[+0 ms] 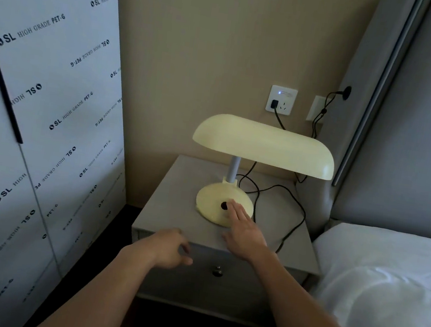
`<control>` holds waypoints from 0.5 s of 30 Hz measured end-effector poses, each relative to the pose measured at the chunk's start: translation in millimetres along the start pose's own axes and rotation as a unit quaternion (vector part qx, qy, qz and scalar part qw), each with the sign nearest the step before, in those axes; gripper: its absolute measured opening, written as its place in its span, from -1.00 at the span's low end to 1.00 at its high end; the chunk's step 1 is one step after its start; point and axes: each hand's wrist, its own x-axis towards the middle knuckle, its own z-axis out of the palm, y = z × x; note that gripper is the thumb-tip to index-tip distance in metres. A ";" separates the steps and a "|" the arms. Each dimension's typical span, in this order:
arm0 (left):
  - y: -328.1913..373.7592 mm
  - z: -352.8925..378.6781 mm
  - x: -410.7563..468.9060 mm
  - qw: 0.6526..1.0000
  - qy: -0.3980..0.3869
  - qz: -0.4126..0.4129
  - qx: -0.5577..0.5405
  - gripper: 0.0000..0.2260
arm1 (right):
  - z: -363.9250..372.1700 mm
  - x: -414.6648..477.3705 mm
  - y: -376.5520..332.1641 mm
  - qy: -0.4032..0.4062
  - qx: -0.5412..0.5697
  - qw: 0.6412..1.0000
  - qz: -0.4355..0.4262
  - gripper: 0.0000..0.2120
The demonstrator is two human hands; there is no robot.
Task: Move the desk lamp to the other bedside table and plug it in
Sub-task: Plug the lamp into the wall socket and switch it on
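Two bare hands are extended toward the desk lamp [264,145], and nothing is gripped by either. The right hand [244,232] is held flat and open, its fingertips [237,208] laid on the round base [223,204] beside the dark switch button [224,205]. The left hand [169,248] is held loosely curled and empty at the front edge of the bedside table [175,207].

The lamp is stood upright near the middle of the table top. Its black cord [294,205] is looped behind the base and is led up to the plug [274,104], which is seated in the wall socket [281,100].

The lamp is judged light but top-heavy, with a wide, smooth shade liable to slip. The stem [233,170] should be grasped and the base supported from below. The plug should be withdrawn first, by its body, not by the cord.
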 end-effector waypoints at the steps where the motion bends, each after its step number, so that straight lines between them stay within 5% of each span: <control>1: -0.7 0.1 -0.1 1.000 0.000 0.001 -0.001 -0.62 | 1.7 -0.3 1.7 0.007 0.002 1.000 -0.004 -0.23; 15: 3.1 -5.5 -12.3 0.999 -0.015 0.004 -0.036 -0.61 | 11.9 3.0 10.2 0.003 0.022 0.999 -0.037 -0.39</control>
